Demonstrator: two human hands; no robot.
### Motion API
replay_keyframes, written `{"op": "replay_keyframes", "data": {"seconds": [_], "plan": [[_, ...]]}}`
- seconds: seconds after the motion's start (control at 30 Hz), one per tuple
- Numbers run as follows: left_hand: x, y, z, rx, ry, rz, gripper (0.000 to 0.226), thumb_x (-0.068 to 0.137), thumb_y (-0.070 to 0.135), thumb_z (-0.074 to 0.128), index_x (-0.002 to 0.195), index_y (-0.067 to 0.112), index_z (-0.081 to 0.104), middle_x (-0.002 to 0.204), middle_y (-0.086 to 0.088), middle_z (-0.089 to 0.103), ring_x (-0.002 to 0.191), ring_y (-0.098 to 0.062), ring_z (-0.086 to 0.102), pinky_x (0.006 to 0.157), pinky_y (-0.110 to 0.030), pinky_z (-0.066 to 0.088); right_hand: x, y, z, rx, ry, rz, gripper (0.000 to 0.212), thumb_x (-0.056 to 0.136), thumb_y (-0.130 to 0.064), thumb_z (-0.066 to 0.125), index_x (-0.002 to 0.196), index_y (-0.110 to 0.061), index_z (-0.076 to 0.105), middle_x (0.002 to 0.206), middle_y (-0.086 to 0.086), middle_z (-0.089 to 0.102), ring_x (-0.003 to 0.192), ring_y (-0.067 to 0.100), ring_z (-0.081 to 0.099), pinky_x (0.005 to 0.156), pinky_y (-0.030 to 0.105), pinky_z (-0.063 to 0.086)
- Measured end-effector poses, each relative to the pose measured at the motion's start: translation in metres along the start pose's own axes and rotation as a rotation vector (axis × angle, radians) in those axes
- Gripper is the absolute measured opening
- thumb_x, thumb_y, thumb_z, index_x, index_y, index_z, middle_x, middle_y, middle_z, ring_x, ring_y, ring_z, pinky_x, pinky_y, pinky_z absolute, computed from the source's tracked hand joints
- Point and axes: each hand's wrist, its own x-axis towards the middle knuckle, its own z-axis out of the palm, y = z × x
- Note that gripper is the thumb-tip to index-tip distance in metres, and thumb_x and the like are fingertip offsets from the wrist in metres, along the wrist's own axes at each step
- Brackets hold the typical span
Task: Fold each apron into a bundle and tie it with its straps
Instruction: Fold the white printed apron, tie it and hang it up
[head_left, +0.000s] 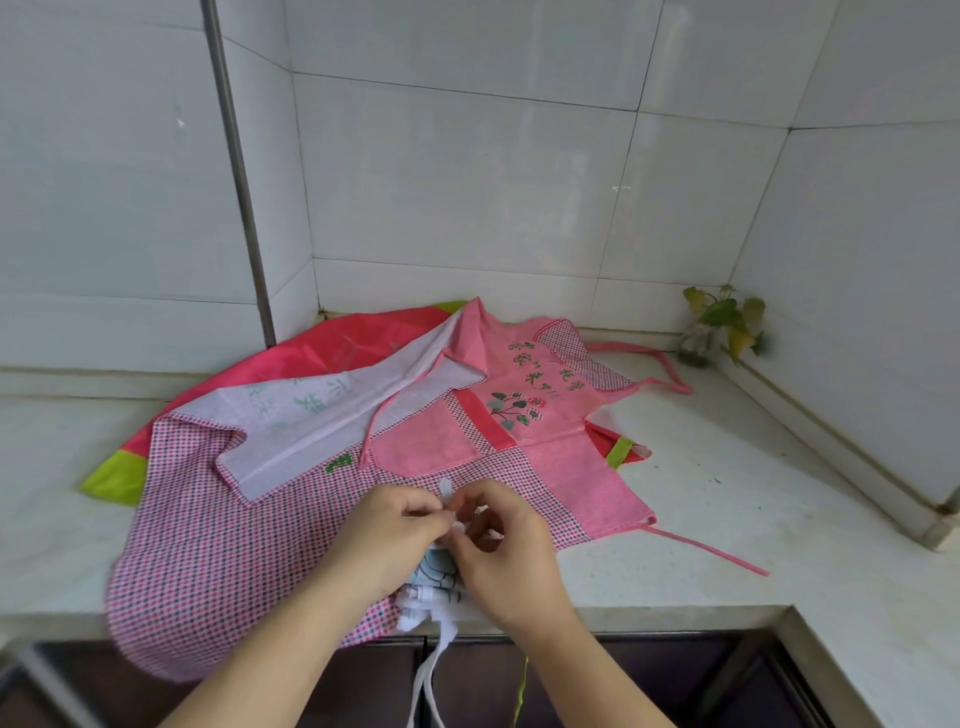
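Bundle (434, 582) of white and pale blue apron cloth, folded small, at the near edge of the stone counter (727, 545), on top of a spread pink checked apron (208, 545). White straps (431, 670) trailing from the bundle over the counter's edge. Left hand (389, 525) and right hand (504, 545) meeting just above the bundle, fingertips curled and pinching a short white strap end (447, 491) between them. Beyond, a second pink apron (545, 415) with a printed flower and lettering, lying flat, its thin pink ties (670, 371) running off to the right. Underneath, a red apron (311, 343) with lime-green trim, showing at left and right. Small potted plant (722, 325) with yellowing leaves in the far right corner, against white wall tiles (467, 182).
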Motion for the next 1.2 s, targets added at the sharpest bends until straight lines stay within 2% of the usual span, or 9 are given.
{"op": "replay_keyframes", "data": {"seconds": [0.17,0.27,0.33,0.5,0.67,0.77,0.9,1.1,1.2], "plan": [[0.004,-0.003,-0.001,-0.019,-0.021,-0.001,0.020,0.098,0.019,0.070,0.084,0.025,0.083,0.084,0.011,0.080,0.086,-0.005,0.075,0.080,-0.023,0.056,-0.001,0.001,0.006,-0.099,0.114,-0.005,0.025,0.081,-0.001,0.077,0.087,-0.025,0.073,0.086,-0.010,0.065,0.083,0.012,0.065,0.068,0.014,0.048],[0.005,-0.005,-0.004,-0.027,-0.062,0.012,0.019,0.097,0.016,0.071,0.086,0.026,0.083,0.087,0.010,0.080,0.088,-0.003,0.075,0.081,-0.021,0.056,0.000,-0.002,0.011,-0.155,0.156,0.017,0.023,0.080,0.003,0.077,0.083,-0.020,0.076,0.085,-0.011,0.063,0.084,0.007,0.063,0.067,0.011,0.045],[0.004,-0.008,-0.004,-0.004,-0.040,0.032,0.016,0.091,0.017,0.077,0.084,0.030,0.082,0.084,0.012,0.079,0.082,-0.004,0.074,0.072,-0.021,0.055,0.001,-0.004,0.012,-0.141,0.156,0.073,0.023,0.081,0.003,0.075,0.083,-0.020,0.076,0.086,-0.010,0.064,0.085,0.004,0.062,0.069,0.010,0.045],[-0.006,-0.018,0.004,0.096,0.205,0.134,0.018,0.085,0.019,0.082,0.088,0.035,0.075,0.079,0.024,0.074,0.075,0.008,0.068,0.064,-0.019,0.053,0.002,-0.010,0.009,-0.129,0.103,0.170,0.022,0.085,-0.002,0.073,0.082,-0.024,0.077,0.087,-0.009,0.070,0.087,0.001,0.063,0.070,0.012,0.047],[-0.009,-0.022,0.015,0.110,0.354,0.218,0.025,0.085,0.016,0.084,0.088,0.035,0.069,0.077,0.018,0.071,0.080,0.009,0.064,0.060,-0.013,0.049,0.010,-0.018,0.004,-0.163,-0.035,0.294,0.025,0.091,-0.003,0.067,0.079,-0.024,0.071,0.066,-0.009,0.068,0.061,0.000,0.060,0.053,0.015,0.042],[-0.008,-0.028,0.020,0.164,0.399,0.266,0.029,0.086,0.012,0.081,0.091,0.036,0.066,0.078,0.020,0.068,0.077,0.000,0.063,0.058,-0.020,0.047,0.017,-0.022,0.001,-0.259,-0.138,0.314,0.025,0.095,-0.004,0.063,0.080,-0.024,0.069,0.067,-0.008,0.066,0.062,0.003,0.058,0.052,0.017,0.040],[-0.006,-0.039,0.027,0.212,0.440,0.321,0.041,0.085,0.002,0.074,0.097,0.040,0.062,0.092,0.019,0.067,0.084,-0.004,0.061,0.068,-0.031,0.052,0.026,-0.027,-0.004,-0.339,-0.241,0.348,0.018,0.099,-0.011,0.062,0.087,-0.020,0.071,0.075,0.003,0.069,0.060,0.013,0.061,0.051,0.023,0.047],[-0.007,-0.047,0.034,0.149,0.456,0.365,0.041,0.089,0.002,0.073,0.105,0.037,0.061,0.096,0.021,0.067,0.090,0.000,0.063,0.070,-0.018,0.050,0.034,-0.031,-0.006,-0.355,-0.337,0.447,0.019,0.096,-0.007,0.057,0.093,-0.016,0.074,0.072,0.004,0.065,0.074,0.028,0.067,0.074,0.041,0.061],[-0.009,-0.048,0.035,0.141,0.486,0.369,0.038,0.090,0.003,0.073,0.104,0.032,0.053,0.097,0.020,0.062,0.086,0.004,0.060,0.062,-0.012,0.044,0.036,-0.029,-0.006,-0.350,-0.360,0.465,0.017,0.096,-0.008,0.059,0.099,-0.012,0.075,0.072,0.005,0.064,0.074,0.028,0.065,0.075,0.040,0.060]]}}
